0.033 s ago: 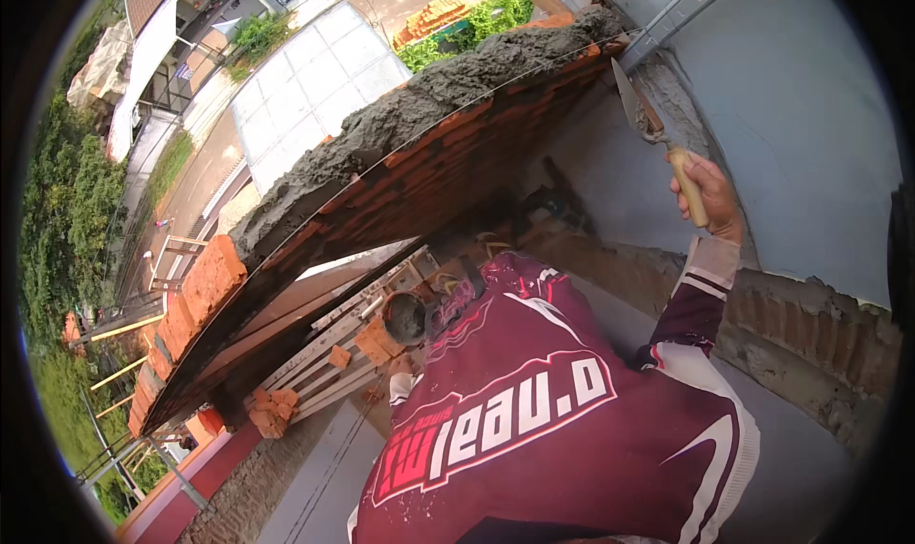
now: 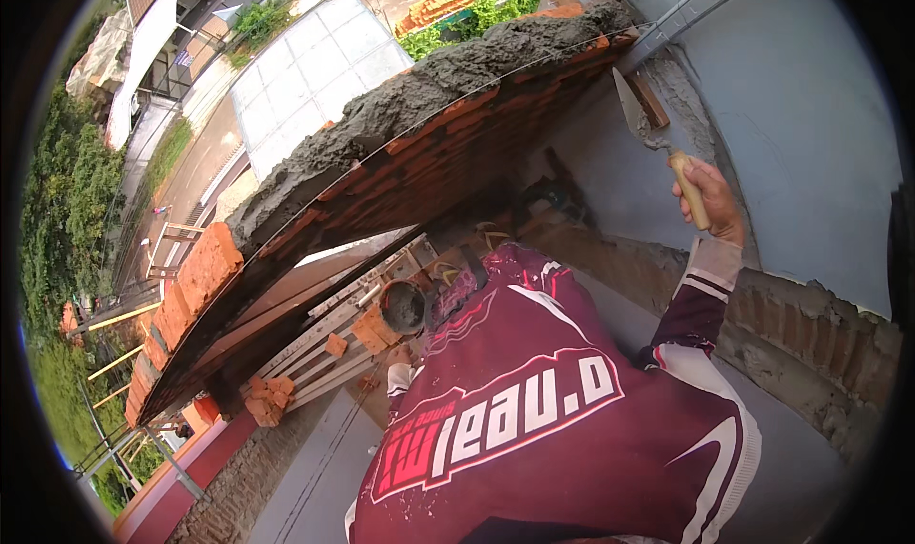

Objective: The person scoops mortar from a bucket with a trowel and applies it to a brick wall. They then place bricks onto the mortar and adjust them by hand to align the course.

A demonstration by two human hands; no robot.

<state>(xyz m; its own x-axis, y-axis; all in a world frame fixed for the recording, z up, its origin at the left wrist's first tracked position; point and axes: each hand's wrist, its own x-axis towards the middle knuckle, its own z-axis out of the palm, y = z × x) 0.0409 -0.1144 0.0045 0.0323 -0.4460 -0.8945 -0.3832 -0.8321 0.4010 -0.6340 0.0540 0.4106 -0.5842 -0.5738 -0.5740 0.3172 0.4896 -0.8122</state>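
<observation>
My right hand [image 2: 710, 201] is wrapped round the wooden handle of a trowel [image 2: 633, 108], held up near the right end of a brick wall [image 2: 448, 134]. The trowel's pointed blade tilts up toward the wall's corner, apart from the mortar. A thick, rough bed of grey mortar [image 2: 381, 115] covers much of the wall's top, with a taut string line running along its edge. Low beside my body, my left hand [image 2: 401, 356] is close to some orange bricks [image 2: 376, 331]. Its fingers are small and partly hidden, so I cannot tell whether it grips anything.
A round dark bucket [image 2: 402, 306] with grey mortar stands on wooden planks [image 2: 329, 377] below. Broken bricks [image 2: 270, 398] lie at the planks' end. Upright bricks [image 2: 208, 268] line the wall's left part. A grey plastered wall [image 2: 801, 134] rises on the right. Beyond the wall is a drop.
My view has shifted slightly. The trowel blade sits a touch lower in the picture; both hands are nearly still.
</observation>
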